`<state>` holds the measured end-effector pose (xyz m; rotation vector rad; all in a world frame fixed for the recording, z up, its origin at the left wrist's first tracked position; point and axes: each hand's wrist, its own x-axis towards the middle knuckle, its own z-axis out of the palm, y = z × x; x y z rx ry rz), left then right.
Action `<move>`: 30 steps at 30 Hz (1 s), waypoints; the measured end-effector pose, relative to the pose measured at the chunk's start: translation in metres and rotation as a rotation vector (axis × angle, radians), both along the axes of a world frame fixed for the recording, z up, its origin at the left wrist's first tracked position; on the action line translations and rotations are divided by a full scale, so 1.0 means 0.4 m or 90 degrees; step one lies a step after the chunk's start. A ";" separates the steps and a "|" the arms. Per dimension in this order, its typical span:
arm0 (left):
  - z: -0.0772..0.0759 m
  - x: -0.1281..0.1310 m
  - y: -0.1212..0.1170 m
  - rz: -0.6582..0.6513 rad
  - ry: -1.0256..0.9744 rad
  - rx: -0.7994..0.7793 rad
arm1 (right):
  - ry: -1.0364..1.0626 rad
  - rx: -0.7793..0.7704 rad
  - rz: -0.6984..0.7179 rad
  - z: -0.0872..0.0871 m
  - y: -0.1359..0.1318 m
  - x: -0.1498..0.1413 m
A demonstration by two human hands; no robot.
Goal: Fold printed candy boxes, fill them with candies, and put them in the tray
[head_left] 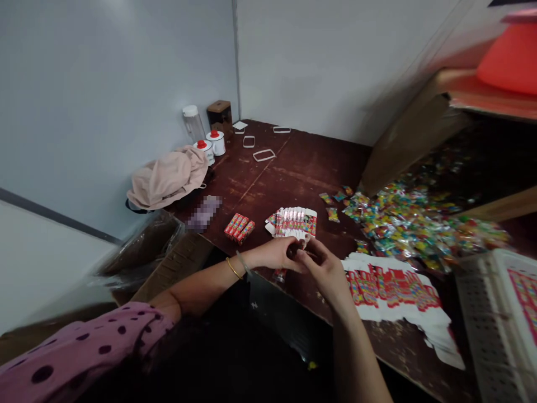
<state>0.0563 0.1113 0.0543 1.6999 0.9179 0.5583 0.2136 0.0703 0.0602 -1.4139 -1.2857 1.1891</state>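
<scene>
My left hand [282, 253] and my right hand [329, 273] meet above the table's front edge, fingers bent and pinched together. A small whitish bit shows at the fingertips; what they hold is mostly hidden and I cannot make it out. Just beyond the fingers lies a row of small red-and-white printed cartons [296, 221] with white flaps showing. Left of it sits a block of small red candy boxes [239, 228]. Beside my right wrist, flat printed cartons [390, 288] are fanned out in an overlapping pile.
Wrapped candies [403, 224] spill from a tipped cardboard box [403, 134] at the right. A white plastic basket [482, 313] stands at the near right. Farther left are a beige cloth bag [168, 176], lidded mugs [216, 144] and a clear jug [193, 124]. Pale bands [264, 155] lie farther back.
</scene>
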 end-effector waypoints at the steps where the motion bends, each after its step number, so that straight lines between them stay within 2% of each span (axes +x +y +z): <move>1: -0.001 -0.004 0.006 -0.020 -0.008 -0.008 | 0.004 -0.009 0.016 -0.001 0.006 0.005; 4: -0.006 -0.020 0.026 -0.070 -0.047 -0.071 | 0.030 -0.038 0.046 0.000 0.026 0.028; 7: -0.016 -0.028 0.048 -0.089 -0.096 -0.208 | 0.074 -0.052 0.067 0.000 0.045 0.050; 9: -0.017 -0.024 0.060 -0.101 -0.124 -0.262 | 0.106 -0.071 0.077 -0.001 0.056 0.062; 12: -0.004 -0.014 0.076 -0.129 -0.143 -0.272 | 0.135 -0.104 0.086 -0.002 0.073 0.074; 16: 0.017 -0.012 0.099 -0.162 -0.115 -0.265 | 0.147 -0.097 0.086 -0.016 0.099 0.086; 18: 0.017 -0.013 0.108 -0.187 -0.115 -0.278 | 0.158 -0.104 0.069 -0.030 0.112 0.091; 22: 0.003 -0.003 0.116 -0.238 -0.195 -0.330 | 0.200 -0.131 0.004 -0.054 0.125 0.091; 24: -0.001 0.008 0.117 -0.192 -0.221 -0.292 | 0.185 -0.097 -0.014 -0.053 0.125 0.084; 27: 0.004 0.020 0.118 -0.098 -0.192 -0.171 | 0.112 -0.023 -0.005 -0.039 0.124 0.071; 30: 0.011 0.021 0.116 -0.081 -0.139 -0.108 | 0.066 -0.007 0.037 -0.029 0.128 0.066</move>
